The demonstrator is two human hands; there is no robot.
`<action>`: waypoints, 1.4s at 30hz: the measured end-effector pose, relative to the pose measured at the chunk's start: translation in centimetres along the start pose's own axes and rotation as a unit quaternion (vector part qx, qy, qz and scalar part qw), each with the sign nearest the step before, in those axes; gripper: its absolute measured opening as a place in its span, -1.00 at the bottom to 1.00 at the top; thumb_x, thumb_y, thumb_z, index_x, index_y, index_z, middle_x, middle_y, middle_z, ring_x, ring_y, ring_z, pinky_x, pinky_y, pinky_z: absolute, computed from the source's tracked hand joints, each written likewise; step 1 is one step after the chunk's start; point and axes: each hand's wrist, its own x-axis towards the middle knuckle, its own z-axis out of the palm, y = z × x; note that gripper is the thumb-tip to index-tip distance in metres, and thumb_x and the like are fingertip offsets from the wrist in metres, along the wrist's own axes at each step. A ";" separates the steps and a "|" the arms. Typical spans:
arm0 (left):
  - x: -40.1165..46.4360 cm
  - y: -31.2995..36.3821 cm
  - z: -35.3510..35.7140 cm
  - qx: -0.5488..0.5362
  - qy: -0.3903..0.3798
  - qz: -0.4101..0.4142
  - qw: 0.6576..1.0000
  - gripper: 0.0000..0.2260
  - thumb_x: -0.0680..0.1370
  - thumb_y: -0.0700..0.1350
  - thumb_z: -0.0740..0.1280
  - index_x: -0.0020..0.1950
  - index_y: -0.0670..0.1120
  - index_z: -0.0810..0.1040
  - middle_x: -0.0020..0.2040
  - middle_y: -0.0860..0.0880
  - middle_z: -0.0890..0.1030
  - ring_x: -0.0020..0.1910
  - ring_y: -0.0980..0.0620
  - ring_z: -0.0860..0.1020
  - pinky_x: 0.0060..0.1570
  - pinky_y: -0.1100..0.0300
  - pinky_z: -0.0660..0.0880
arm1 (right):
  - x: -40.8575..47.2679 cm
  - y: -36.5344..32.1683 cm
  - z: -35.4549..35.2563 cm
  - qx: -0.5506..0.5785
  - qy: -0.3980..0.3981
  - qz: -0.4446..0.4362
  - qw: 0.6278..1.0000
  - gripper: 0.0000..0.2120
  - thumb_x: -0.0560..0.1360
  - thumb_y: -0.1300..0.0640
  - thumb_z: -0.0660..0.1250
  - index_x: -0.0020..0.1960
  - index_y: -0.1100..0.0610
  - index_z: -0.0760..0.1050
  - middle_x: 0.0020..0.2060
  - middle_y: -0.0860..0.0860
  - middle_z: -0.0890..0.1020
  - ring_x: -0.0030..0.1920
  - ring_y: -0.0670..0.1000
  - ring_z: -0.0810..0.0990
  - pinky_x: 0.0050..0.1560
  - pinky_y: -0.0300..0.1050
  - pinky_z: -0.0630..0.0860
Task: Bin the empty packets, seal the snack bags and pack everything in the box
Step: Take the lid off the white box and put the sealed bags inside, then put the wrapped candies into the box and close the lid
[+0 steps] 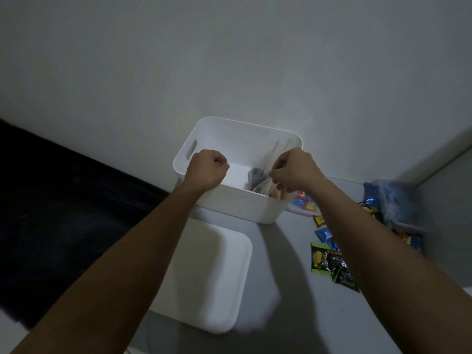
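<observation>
Two hands are working at the box (231, 200), which is sitting on the grey table (293, 251) against the wall (229, 60). Inside it, under the right hand (293, 171), a clear bag (260, 183) is standing with what seem to be snacks in it; the dim light is hiding the details. That hand's fingers are pinching together on the bag's top edge. Across the box from it, the left hand (208, 168) is closing into a fist over the near rim. Below the left forearm, the lid (204, 277) is lying flat. Beyond the right forearm, loose packets (329, 261) are lying scattered, with a blue bag (390, 198) further right.
</observation>
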 end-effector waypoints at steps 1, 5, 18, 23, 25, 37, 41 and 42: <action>-0.4 -0.1 -0.1 -0.003 0.002 0.006 1.000 -0.85 0.46 -0.17 0.36 -0.03 -0.13 0.68 -0.09 -0.05 0.70 -0.05 0.01 0.62 -0.02 0.29 0.44 | -0.1 0.3 0.1 -0.001 0.007 0.001 1.000 -0.94 0.44 0.22 0.39 -0.17 0.19 0.63 -0.32 0.13 0.71 -0.31 0.07 0.72 -0.15 0.05 0.69; -2.0 1.0 0.9 -0.015 -0.011 0.050 0.999 -0.87 0.44 -0.14 0.39 -0.08 -0.12 0.69 -0.21 -0.03 0.68 -0.13 0.02 0.63 -0.04 0.27 0.49 | -0.9 2.4 -0.6 0.012 0.038 0.019 0.999 -0.95 0.38 0.24 0.41 -0.25 0.20 0.63 -0.31 0.16 0.70 -0.28 0.14 0.71 -0.17 0.11 0.68; -5.3 11.1 11.2 -0.030 -0.125 0.153 0.980 -0.88 0.41 -0.14 0.38 -0.15 -0.13 0.69 -0.20 -0.05 0.69 -0.21 0.07 0.59 -0.13 0.25 0.48 | -5.7 17.6 -8.3 0.035 0.083 0.166 0.982 -0.89 0.43 0.28 0.41 -0.16 0.35 0.62 -0.40 0.20 0.64 -0.44 0.09 0.58 -0.37 -0.07 0.57; -5.8 14.8 16.7 -0.005 -0.174 0.137 0.975 -0.86 0.42 -0.11 0.43 -0.07 -0.11 0.68 -0.14 -0.06 0.69 -0.14 0.04 0.60 -0.12 0.29 0.42 | -6.0 23.7 -11.1 0.019 0.101 0.206 0.973 -0.84 0.41 0.20 0.43 -0.18 0.33 0.63 -0.30 0.21 0.66 -0.30 0.16 0.66 -0.18 0.01 0.64; -5.8 16.0 19.0 0.004 -0.207 0.116 0.971 -0.84 0.43 -0.09 0.44 -0.04 -0.11 0.67 -0.12 -0.08 0.68 -0.09 0.00 0.60 -0.03 0.23 0.49 | -5.8 25.4 -12.1 -0.006 0.104 0.218 0.970 -0.81 0.41 0.18 0.43 -0.05 0.28 0.66 -0.14 0.20 0.68 -0.18 0.15 0.65 -0.20 -0.12 0.58; -4.7 21.7 31.8 -0.036 -0.324 0.024 0.945 -0.74 0.47 -0.16 0.38 0.13 -0.23 0.57 0.00 -0.19 0.63 -0.02 -0.13 0.61 0.01 0.02 0.58 | -1.4 33.3 -13.1 0.065 0.135 0.291 0.945 -0.59 0.44 0.17 0.39 0.24 0.29 0.50 0.15 0.22 0.62 0.13 0.18 0.61 -0.10 -0.17 0.41; -4.0 23.2 35.2 -0.052 -0.319 -0.019 0.946 -0.79 0.50 -0.20 0.32 0.09 -0.26 0.54 -0.02 -0.21 0.62 -0.07 -0.12 0.60 -0.11 0.03 0.58 | 0.2 33.5 -12.1 0.090 0.171 0.323 0.927 -0.50 0.46 0.11 0.41 0.30 0.31 0.36 0.22 0.24 0.55 0.21 0.23 0.55 0.03 -0.07 0.47; -3.8 23.4 35.8 -0.060 -0.313 -0.033 0.947 -0.81 0.51 -0.22 0.30 0.09 -0.28 0.54 0.00 -0.21 0.62 -0.07 -0.12 0.59 -0.16 0.08 0.56 | 0.5 33.5 -11.8 0.085 0.169 0.334 0.923 -0.50 0.45 0.09 0.42 0.28 0.30 0.37 0.21 0.24 0.55 0.20 0.24 0.55 0.09 -0.02 0.50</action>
